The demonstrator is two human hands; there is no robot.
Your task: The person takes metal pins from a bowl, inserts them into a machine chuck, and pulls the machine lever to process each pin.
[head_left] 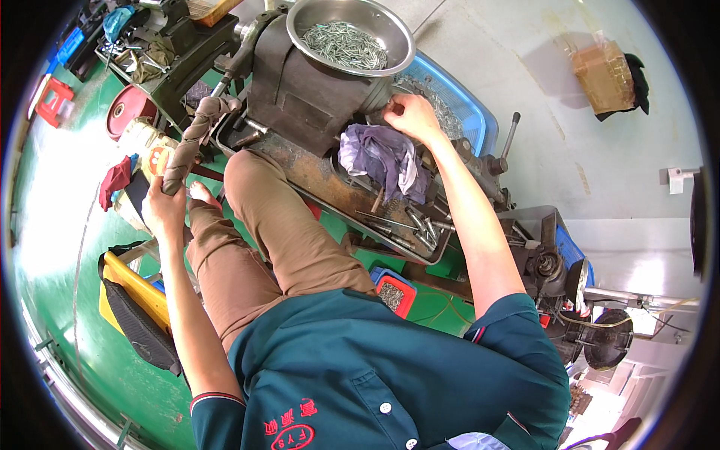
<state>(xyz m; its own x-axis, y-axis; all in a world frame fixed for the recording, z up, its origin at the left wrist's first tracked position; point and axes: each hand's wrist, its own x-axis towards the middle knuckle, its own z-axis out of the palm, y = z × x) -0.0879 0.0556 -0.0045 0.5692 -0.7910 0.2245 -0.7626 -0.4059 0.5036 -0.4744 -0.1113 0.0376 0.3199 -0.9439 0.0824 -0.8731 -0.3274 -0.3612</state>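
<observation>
My left hand (163,208) is wrapped round the lower end of a long lever (193,139) bound in brown tape, which rises to the machine (296,94). My right hand (415,118) is at the machine's right end, with fingers curled in a pinch; whatever lies between the fingertips is too small or hidden. Just below that hand a crumpled purple-grey cloth (379,156) lies over part of the machine. Above it, a steel bowl (406,39) sits on the machine, holding many small metal pins (341,46).
A blue basket (484,112) with metal pieces stands behind my right hand. Loose tools (424,229) lie in the machine's tray by my knee. Beneath is a red bin (407,298) of small parts. A yellow chair (135,292) stands at left; a cardboard box (602,77) is at far right.
</observation>
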